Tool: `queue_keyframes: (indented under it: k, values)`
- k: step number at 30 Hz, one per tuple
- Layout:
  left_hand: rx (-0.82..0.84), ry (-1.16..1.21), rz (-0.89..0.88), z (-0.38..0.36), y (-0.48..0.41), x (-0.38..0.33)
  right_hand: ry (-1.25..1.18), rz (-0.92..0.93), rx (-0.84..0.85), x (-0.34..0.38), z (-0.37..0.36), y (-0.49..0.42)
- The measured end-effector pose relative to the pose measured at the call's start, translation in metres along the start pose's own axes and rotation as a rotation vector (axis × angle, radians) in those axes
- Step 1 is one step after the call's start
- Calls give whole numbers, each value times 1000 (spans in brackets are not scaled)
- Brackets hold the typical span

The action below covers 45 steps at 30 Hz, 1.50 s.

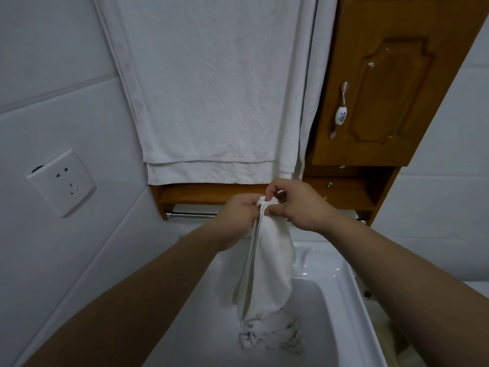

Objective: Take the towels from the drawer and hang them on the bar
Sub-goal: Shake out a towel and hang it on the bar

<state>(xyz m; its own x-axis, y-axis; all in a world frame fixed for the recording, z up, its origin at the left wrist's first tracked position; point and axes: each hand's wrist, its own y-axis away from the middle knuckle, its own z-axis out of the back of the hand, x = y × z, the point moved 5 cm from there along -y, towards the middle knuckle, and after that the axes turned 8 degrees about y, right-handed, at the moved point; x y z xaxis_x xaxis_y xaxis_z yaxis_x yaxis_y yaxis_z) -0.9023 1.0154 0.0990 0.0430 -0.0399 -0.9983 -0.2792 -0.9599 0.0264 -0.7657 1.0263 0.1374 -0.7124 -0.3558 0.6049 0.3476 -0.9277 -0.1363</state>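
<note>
Fingers of our left hand (239,215) and right hand (299,207) pinch small towel (272,260) at top corner; rest dangles into white sink (344,300). Bar (190,215) behind, tiled wall (66,115), large towel (211,88) above.

No readable text, labels, brands or numbers anywhere. Wall socket (61,182) face blank. Cabinet handle (340,114) carries small floral pattern only, no lettering. Hanging towel (211,88) plain, unmarked.
</note>
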Motion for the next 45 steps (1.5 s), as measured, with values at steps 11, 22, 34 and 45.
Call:
queue_keyframes:
  k: [11,22,34,45]
  values:
    - [30,127,34,4,2,-3,121,-60,-78,-4,0,-8]
    - [-373,-319,-166,34,3,-16,-30,-96,124,-19,-5,-7]
    - [-392,-650,-265,59,7,-37,-80,-142,-103,-39,17,-8]
    - [-347,-925,-185,68,-6,-75,227,-46,-145,0,53,-29]
